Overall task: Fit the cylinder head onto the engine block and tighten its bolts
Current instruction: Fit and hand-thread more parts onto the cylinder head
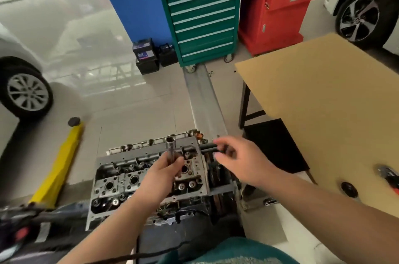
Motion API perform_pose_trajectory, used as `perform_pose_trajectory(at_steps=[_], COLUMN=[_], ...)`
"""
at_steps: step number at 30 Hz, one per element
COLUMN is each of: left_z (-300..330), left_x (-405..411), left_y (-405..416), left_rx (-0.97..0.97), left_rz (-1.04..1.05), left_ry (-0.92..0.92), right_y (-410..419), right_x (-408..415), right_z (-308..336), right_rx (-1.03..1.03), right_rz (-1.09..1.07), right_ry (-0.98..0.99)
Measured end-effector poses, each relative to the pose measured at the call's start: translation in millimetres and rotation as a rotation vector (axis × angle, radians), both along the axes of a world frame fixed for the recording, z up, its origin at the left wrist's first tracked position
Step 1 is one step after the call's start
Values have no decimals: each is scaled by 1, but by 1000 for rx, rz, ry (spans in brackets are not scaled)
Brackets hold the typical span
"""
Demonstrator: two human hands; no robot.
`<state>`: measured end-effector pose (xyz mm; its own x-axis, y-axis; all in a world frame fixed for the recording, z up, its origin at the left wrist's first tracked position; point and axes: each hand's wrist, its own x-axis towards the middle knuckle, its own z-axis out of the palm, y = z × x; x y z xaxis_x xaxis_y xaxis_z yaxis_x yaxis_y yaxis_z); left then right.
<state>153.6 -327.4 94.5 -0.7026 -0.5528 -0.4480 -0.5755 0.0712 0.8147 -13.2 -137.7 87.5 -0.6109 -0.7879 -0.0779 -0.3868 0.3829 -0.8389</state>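
Steel socket (171, 148) sits upright in my left hand (164, 174), fingers wrapped round it, right above the cylinder head (121, 179) sitting on the engine block (190, 207). Right hand (239, 159) pinches a black wrench handle (210, 148) beside it.

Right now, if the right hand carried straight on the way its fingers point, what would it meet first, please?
Probably the black handle that the right hand already pinches; beyond it, the socket held upright in the left hand, though depth is unclear.

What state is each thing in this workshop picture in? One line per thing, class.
cylinder head: on the engine, top uncovered.
socket wrench: upright, held.
left hand: grips the socket wrench.
right hand: pinches the black handle.
tool cabinet: drawers shut.
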Motion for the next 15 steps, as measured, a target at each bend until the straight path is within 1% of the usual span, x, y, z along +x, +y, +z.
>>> perform_pose_trajectory(at_steps=[1, 2, 3, 5, 6, 8, 9, 10, 11, 12, 13, 14, 15], left_z=[3, 6, 6, 7, 7, -1, -9, -20, -33, -46, -61, -76, -89], left_x=[3, 4, 5, 6, 8, 16, 22, 31, 42, 53, 66, 77, 86], left_y=[-6, -10, -14, -23, -30, -49, -61, -73, -83, -92, -100, -105, -110], left_rx=[16, 44, 73, 116, 133, 128, 16, -190, -431, -623, -717, -738, -725], left_rz=[-43, -90, -133, -190, -223, -361, -454, -541, -612, -656, -683, -695, -694], left_ry=[34, 81, 121, 139, 137, 151, 119, 35, -93, -231, -343, -409, -436], right_y=[-30, -55, -75, -100, -106, -110, -109, -108, -107, -104, -101, -98, -96], right_x=[15, 29, 40, 53, 56, 61, 64, 68, 72, 76, 79, 81, 84], right_z=[15, 26, 32, 41, 42, 40, 37, 34, 31, 29, 27, 25, 23], right_rx=[3, 9, 13, 11, 22, 31, 25, 25, 25, 29, 36, 45, 52], right_rz=[118, 208, 253, 224, 191, 161, 157, 151, 139, 125, 109, 94, 80], right_ry=[-77, -70, 2, 188, 227, 228, 228, 236, 243, 241, 230, 217, 207])
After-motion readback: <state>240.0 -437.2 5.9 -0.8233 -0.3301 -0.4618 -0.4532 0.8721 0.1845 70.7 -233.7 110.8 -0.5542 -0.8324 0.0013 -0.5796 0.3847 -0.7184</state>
